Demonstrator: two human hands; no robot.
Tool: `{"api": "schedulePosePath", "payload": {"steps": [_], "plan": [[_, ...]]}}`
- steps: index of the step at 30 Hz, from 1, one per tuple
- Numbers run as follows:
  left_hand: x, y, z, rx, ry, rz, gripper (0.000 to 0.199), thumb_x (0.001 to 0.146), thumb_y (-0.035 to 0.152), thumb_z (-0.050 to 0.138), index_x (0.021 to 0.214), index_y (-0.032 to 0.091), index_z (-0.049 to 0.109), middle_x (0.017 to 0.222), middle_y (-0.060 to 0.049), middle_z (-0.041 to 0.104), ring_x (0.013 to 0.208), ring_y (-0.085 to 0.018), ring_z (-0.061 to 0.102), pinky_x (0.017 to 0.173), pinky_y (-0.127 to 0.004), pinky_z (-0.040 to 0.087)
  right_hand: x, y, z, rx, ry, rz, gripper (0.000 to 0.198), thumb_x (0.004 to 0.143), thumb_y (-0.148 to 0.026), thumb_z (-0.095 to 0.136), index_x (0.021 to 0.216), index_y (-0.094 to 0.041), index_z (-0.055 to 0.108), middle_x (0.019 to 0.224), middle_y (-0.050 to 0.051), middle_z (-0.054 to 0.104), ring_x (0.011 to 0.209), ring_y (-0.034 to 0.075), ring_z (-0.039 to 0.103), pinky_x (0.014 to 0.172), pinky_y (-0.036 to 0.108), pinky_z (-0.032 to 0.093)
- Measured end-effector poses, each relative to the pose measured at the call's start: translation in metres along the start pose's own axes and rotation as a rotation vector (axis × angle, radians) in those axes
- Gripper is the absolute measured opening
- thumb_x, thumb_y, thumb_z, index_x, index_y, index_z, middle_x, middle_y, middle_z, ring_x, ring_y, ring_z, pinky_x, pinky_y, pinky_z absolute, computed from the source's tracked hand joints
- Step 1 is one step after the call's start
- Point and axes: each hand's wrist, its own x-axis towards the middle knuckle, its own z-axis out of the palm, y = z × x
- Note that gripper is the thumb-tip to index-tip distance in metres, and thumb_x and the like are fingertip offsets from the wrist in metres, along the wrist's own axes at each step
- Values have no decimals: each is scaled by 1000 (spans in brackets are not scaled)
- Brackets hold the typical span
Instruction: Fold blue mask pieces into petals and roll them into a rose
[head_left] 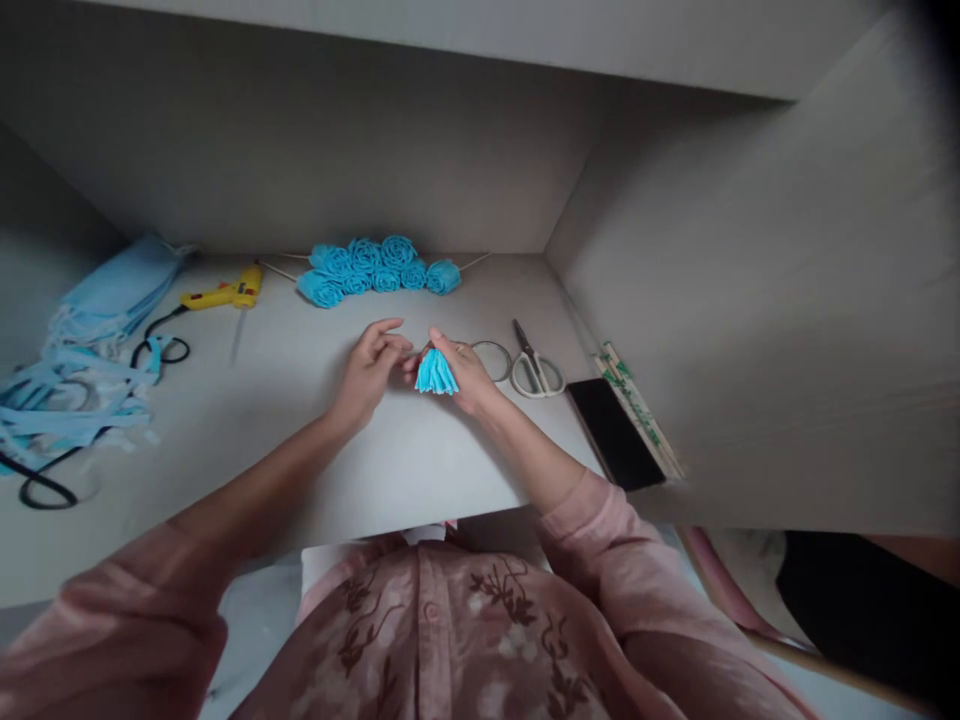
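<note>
A gathered, pleated bundle of light-blue mask fabric (pixel 436 372) hangs in my right hand (pixel 465 374). My right thumb and fingers close round its top, and its loose edge fans out towards me. Just to the left, my left hand (pixel 369 372) is held with bent fingers slightly apart, close to the bundle, and nothing shows in it. Behind my right hand lies a thin pale ring (pixel 493 361), partly covered by the hand. To the right of it is a pair of scissors (pixel 534 365) with white handles, blades pointing away.
Several blue fabric roses (pixel 364 262) on sticks lie at the back. A yellow glue gun (pixel 223 293) with black cord is left, beside stacked blue masks (pixel 112 290) and cut scraps (pixel 67 395). At right are a black phone (pixel 616 432) and wrapped chopsticks (pixel 639 405).
</note>
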Motion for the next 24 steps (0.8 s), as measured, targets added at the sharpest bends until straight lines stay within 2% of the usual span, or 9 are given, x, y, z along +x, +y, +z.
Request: {"api": "schedulePosePath", "payload": {"steps": [2, 6, 9, 12, 14, 18, 21, 24], "plan": [[8, 3, 13, 38, -51, -20, 35, 87, 32, 54, 119, 18, 55, 84, -1, 64, 69, -13, 58, 64, -26, 48, 1, 2, 1, 69, -14, 43, 56, 67, -73, 69, 63, -19, 57, 53, -2, 58, 47, 11, 53, 51, 26, 47], [18, 2, 43, 58, -60, 11, 28, 89, 29, 45, 111, 18, 59, 90, -4, 67, 83, -18, 63, 74, -29, 50, 7, 9, -2, 77, 62, 42, 56, 67, -73, 68, 62, -21, 51, 50, -5, 50, 45, 10, 48, 48, 25, 43], [22, -2, 63, 63, -18, 51, 27, 91, 26, 39, 109, 19, 58, 91, -5, 68, 87, -20, 65, 79, -32, 51, 13, 12, -7, 27, 153, -81, 53, 73, -73, 62, 68, -21, 51, 56, -4, 51, 51, 10, 49, 52, 24, 43], [24, -7, 75, 100, 26, 100, 28, 92, 23, 36, 111, 21, 56, 90, -4, 69, 90, -20, 65, 85, -34, 50, 17, 14, -11, -116, 287, -236, 51, 81, -71, 52, 72, -21, 52, 64, -3, 53, 59, 11, 51, 57, 24, 42], [24, -9, 79, 124, 43, 115, 29, 93, 22, 34, 113, 21, 56, 94, -5, 69, 93, -21, 64, 88, -35, 48, 17, 14, -14, -248, 338, -284, 52, 86, -69, 44, 70, -20, 52, 67, -1, 54, 64, 12, 52, 61, 25, 42], [21, -11, 81, 180, 92, 153, 29, 93, 22, 33, 110, 20, 57, 110, -7, 66, 102, -22, 61, 95, -36, 45, 13, 15, -15, -414, 345, -299, 55, 91, -67, 35, 67, -20, 52, 69, 2, 56, 73, 15, 55, 68, 27, 44], [19, -11, 79, 207, 87, 154, 28, 95, 23, 34, 111, 21, 57, 112, -7, 65, 104, -22, 60, 96, -35, 44, 10, 17, -15, -454, 364, -305, 55, 91, -67, 35, 65, -21, 51, 68, 2, 57, 71, 15, 55, 68, 28, 43], [24, -11, 78, 182, 39, 129, 27, 96, 29, 37, 114, 21, 57, 115, -8, 64, 107, -21, 59, 97, -34, 44, 11, 16, -16, -382, 397, -286, 55, 88, -70, 41, 65, -21, 52, 67, 1, 56, 68, 14, 54, 65, 27, 43]]}}
